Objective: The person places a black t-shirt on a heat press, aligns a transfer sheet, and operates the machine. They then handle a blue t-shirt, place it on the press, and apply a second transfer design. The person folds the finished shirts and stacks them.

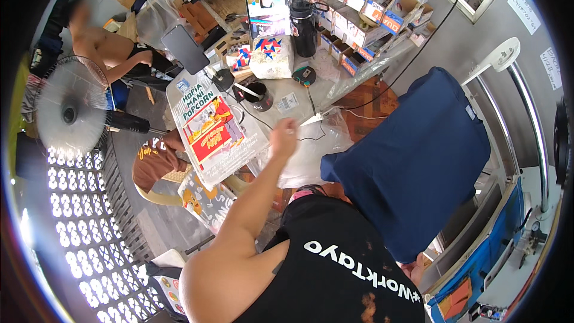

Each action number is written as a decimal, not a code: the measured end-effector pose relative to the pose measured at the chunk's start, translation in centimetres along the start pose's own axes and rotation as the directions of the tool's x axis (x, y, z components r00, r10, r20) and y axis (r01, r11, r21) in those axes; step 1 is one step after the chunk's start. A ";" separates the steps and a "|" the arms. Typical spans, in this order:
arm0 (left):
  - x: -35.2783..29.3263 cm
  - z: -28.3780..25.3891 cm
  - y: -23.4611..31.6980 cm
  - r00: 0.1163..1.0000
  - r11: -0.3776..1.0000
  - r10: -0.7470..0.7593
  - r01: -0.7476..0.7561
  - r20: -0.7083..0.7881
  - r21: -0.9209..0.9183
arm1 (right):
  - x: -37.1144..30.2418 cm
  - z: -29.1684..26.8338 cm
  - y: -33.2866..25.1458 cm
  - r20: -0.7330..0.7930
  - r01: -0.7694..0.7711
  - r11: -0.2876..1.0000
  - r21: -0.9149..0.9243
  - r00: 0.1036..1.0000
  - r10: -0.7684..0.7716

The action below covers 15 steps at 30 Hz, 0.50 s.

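My left arm reaches forward, and my left hand (286,137) is over the front edge of the cluttered table. That hand is smeared, so its fingers cannot be made out. Close by lie a white power strip (312,120) with dark cords and a clear plastic bag (323,149). Low on the right, my right hand (414,269) is closed on the bottom edge of a navy blue shirt (412,161). The shirt is spread wide at my right side, and most of that hand is hidden beneath or behind it.
A printed plastic sheet (218,128) covers the table's left part. Behind stand a black mug (258,98), a black bottle (304,30), a lit screen (267,9) and cardboard bins (359,3). A fan (69,110) and another person (107,48) are left; a chrome-barred machine (532,125) is right.
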<state>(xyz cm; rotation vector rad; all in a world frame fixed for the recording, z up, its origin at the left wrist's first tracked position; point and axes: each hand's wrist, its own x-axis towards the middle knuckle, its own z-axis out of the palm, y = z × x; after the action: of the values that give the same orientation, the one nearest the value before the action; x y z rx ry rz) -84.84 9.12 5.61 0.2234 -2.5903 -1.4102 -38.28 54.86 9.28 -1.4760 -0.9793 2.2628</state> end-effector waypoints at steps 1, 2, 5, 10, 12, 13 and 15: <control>0.6 -2.7 -3.0 0.993 0.984 0.013 0.008 -0.119 0.179 | 0.1 0.1 0.2 0.053 0.030 0.999 0.029 0.998 -0.031; 0.9 -5.0 -5.8 0.981 0.936 -0.039 0.103 -0.190 0.338 | 0.1 0.0 0.5 0.028 0.054 0.997 0.062 0.998 -0.056; 0.6 -7.8 -12.2 0.922 0.728 -0.188 0.363 -0.340 0.581 | 1.7 -0.3 0.5 -0.058 -0.044 0.999 0.006 0.997 0.044; 0.7 -7.6 -15.4 0.891 0.592 -0.277 0.453 -0.360 0.666 | 6.3 -1.1 -3.1 -0.146 -0.041 0.889 -0.456 0.989 -0.030; 0.6 -7.7 -15.7 0.884 0.610 -0.313 0.467 -0.346 0.640 | 7.7 -0.6 -4.7 -0.139 0.056 0.827 -0.559 0.977 -0.160; 0.7 -8.1 -16.0 0.881 0.595 -0.309 0.472 -0.357 0.651 | 8.3 0.1 -5.6 -0.151 0.105 0.801 -0.590 0.960 -0.237; 1.1 -9.8 -16.8 0.865 0.661 -0.342 0.500 -0.368 0.560 | 8.8 2.1 -6.9 -0.123 0.245 0.607 -0.756 0.857 -0.500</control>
<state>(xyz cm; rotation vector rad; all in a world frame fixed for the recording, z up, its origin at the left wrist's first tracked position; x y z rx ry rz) -82.88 -8.09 -3.25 1.0890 -2.8092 -0.4447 -45.00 64.04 8.18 -1.6088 -1.9875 1.2853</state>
